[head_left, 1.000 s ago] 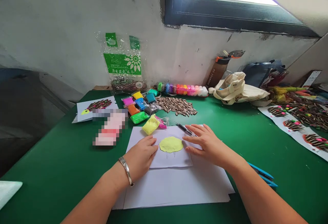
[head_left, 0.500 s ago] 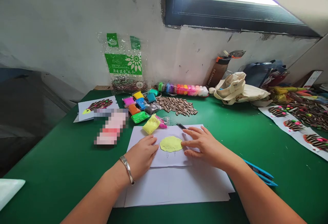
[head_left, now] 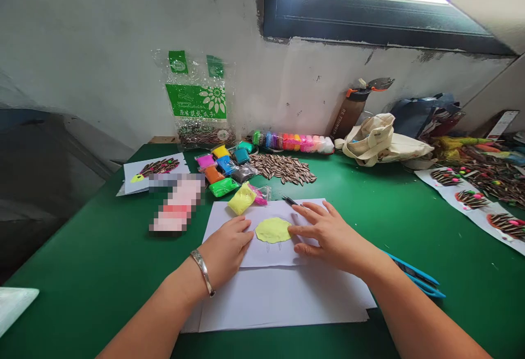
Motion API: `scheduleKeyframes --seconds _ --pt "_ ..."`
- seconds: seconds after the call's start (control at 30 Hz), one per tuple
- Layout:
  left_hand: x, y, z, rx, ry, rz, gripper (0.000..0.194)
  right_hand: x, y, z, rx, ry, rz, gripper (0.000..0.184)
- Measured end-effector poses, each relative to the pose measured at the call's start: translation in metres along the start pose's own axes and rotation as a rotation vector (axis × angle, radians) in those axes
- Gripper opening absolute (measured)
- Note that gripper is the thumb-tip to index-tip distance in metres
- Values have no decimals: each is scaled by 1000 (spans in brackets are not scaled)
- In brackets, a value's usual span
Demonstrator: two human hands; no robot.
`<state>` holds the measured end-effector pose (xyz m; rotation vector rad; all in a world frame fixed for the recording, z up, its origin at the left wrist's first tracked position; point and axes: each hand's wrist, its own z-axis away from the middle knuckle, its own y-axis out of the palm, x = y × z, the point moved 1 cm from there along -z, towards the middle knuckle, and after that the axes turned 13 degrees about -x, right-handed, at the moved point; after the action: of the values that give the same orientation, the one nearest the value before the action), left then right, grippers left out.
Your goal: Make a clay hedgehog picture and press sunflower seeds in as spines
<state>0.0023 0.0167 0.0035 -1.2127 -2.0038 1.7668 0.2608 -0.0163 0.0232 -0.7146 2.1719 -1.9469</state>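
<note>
A flat yellow clay shape fills an outline drawn on a white paper sheet, with small pencilled legs below it. My right hand has its fingers spread, and a fingertip touches the clay's right edge. On the sheet's left side my left hand lies flat with its fingers out, just beside the clay. More white paper is underneath. Beyond the clay rest a yellow clay packet and a pink clay packet. A dark pen lies near my right fingers, partly hidden.
Several coloured clay packets lie by a heap of sunflower seeds. A seed bag leans on the wall. Blue-handled snips lie beside my right forearm. Finished seed pictures are at right, another picture at left.
My right fingertip has shifted slightly left along the clay's right edge. My left hand stays in place on the paper.
</note>
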Motion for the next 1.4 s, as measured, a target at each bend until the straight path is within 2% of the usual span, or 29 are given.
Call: scheduleKeyframes --seconds 0.23,0.43,0.6,0.8,1.03,1.2,1.4 --pt "0 0 0 -20 11 13 28 -8 1 1 28 33 -56 33" --pt "-1 0 0 -19 13 7 29 -12 3 0 -9 43 -130 42" --pt "-2 -1 -1 3 10 -10 29 -8 3 -1 38 43 -105 33" --pt "-3 -2 -2 45 -5 -34 29 -14 3 0 49 44 -121 33" --pt "-3 -2 -2 68 1 -45 30 -10 5 -2 -2 41 -89 50" --pt "-3 -1 -1 63 9 -61 30 -2 4 -5 24 30 2 37" --pt "-2 0 -3 58 14 -76 29 -4 2 -2 10 23 18 34"
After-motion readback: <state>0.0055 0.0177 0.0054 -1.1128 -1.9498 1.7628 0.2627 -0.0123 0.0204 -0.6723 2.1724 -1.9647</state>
